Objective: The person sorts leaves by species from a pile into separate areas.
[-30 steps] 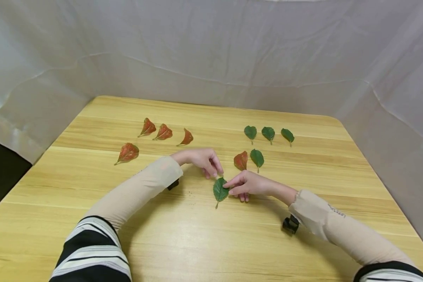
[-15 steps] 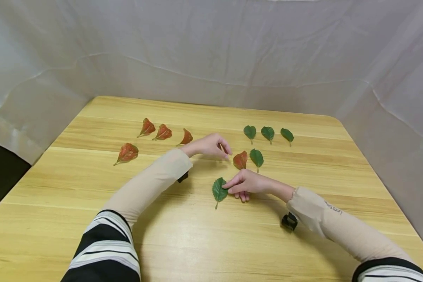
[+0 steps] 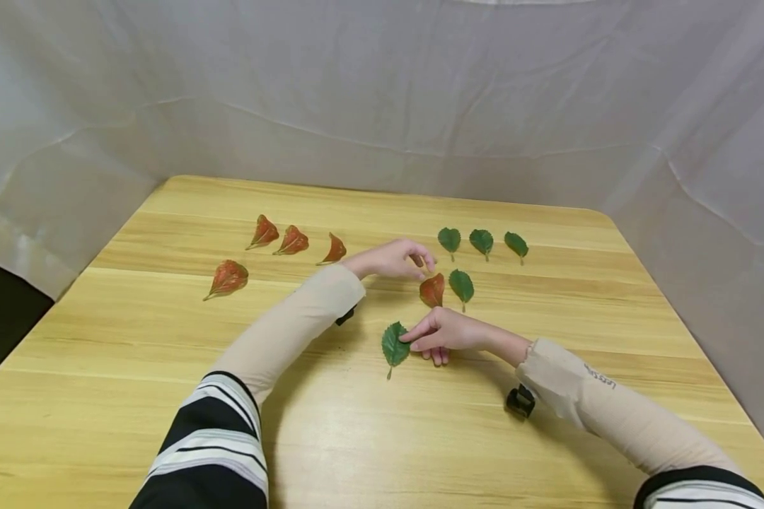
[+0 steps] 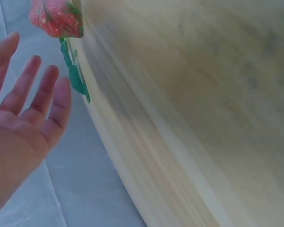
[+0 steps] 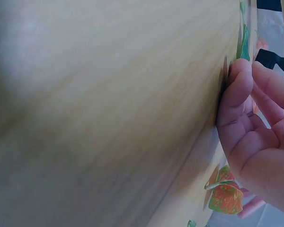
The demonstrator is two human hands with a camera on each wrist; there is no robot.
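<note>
My right hand pinches the right edge of a green leaf at the middle of the table. That leaf's stem points toward me. In the right wrist view the thumb and a fingertip meet at a green leaf. My left hand hovers beside a red leaf, fingers loosely bent and holding nothing. Its fingertips come close to the leaf's top edge. Seen from the left wrist, the fingers spread apart near the red leaf. Another green leaf lies just right of the red one.
Several red leaves lie on the left part of the wooden table. A row of three green leaves lies at the back right. A pale curtain hangs behind the table and along its sides.
My left hand has left the middle green leaf and moved away from me and rightward to the red leaf. My right hand stays at the green leaf.
</note>
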